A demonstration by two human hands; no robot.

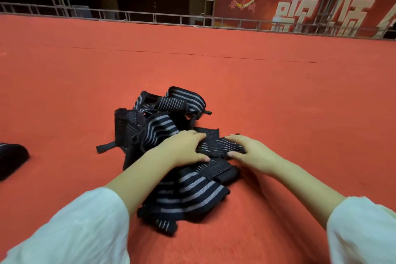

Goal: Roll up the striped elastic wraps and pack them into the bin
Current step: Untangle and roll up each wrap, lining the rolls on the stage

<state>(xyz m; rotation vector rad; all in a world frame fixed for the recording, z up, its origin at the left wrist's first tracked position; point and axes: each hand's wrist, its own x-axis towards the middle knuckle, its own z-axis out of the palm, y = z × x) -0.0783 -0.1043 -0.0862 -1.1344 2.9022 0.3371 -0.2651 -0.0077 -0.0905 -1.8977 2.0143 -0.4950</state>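
Left hand (184,149) and right hand (251,152), just apart, each pinch one striped wrap (220,146) atop the pile (162,128), long axis crosswise between them, equally near both.

Picture edges cut off the dark striped bundle (10,159), left, and the banner (321,6), right.
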